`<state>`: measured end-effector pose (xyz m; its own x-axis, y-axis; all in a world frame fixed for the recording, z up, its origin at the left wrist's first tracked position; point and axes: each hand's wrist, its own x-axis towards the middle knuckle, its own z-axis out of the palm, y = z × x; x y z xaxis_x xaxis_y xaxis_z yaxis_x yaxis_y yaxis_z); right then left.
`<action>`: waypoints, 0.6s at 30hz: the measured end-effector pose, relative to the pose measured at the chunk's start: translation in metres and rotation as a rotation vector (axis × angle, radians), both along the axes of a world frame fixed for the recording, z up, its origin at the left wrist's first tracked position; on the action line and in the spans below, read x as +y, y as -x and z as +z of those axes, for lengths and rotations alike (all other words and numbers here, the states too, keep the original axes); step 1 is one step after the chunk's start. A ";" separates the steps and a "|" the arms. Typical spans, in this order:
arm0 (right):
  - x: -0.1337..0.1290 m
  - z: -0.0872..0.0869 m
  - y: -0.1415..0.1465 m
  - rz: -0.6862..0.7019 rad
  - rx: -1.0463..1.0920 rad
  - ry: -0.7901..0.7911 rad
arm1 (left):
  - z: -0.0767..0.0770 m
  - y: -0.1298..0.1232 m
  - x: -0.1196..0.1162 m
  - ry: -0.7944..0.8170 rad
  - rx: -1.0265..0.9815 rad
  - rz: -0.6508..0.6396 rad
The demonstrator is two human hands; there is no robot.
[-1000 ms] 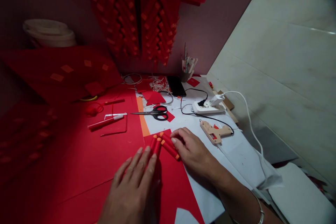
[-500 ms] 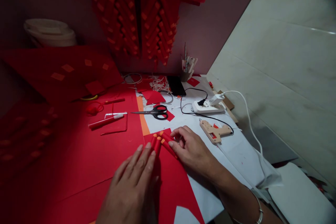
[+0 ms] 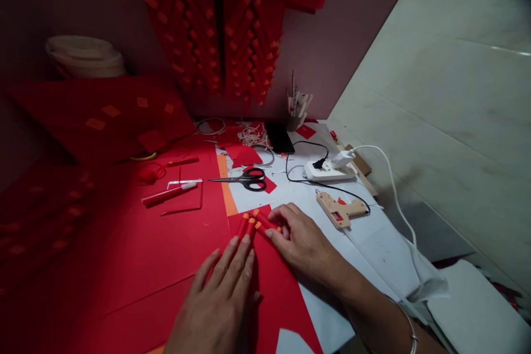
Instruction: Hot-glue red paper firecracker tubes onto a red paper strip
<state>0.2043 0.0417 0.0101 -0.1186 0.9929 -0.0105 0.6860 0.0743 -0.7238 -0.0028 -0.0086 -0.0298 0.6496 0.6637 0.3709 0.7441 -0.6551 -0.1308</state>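
Observation:
Red paper rolls with orange bands lie in a V on a red sheet (image 3: 276, 293). My left hand (image 3: 224, 287) lies flat with fingers stretched over the lower ends of the left rolls (image 3: 244, 225). At the right side, the thumb and fingers of my right hand (image 3: 296, 235) are closed around the right rolls (image 3: 262, 215). Above the hands are black-handled scissors (image 3: 251, 180). A beige glue gun (image 3: 341, 209) rests right of my right hand. To the left lies a red pen with a white cap (image 3: 168, 193).
A white power strip (image 3: 332, 170) with cables, a black phone (image 3: 280, 138) and a cup of pens (image 3: 293, 120) stand at the back right. Red roll strings (image 3: 253, 47) hang on the wall. A white tub (image 3: 85, 58) is at back left.
My left hand has shifted slightly right, its fingers still over the left rolls. My right hand stays at the right rolls, with an orange band now showing by its fingers.

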 end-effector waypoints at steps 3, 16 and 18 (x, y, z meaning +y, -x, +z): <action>0.000 0.001 0.001 -0.005 0.005 0.013 | 0.003 -0.001 0.001 -0.009 0.023 -0.009; -0.002 0.005 0.003 -0.016 0.022 0.013 | 0.007 -0.002 0.003 -0.032 0.029 -0.025; -0.003 0.007 0.002 -0.036 0.062 0.008 | 0.008 -0.003 0.002 -0.018 -0.008 -0.024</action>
<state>0.2019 0.0390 0.0172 -0.0836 0.9964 -0.0119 0.6418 0.0447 -0.7655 0.0001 -0.0062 -0.0213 0.6623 0.6410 0.3879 0.7292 -0.6705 -0.1369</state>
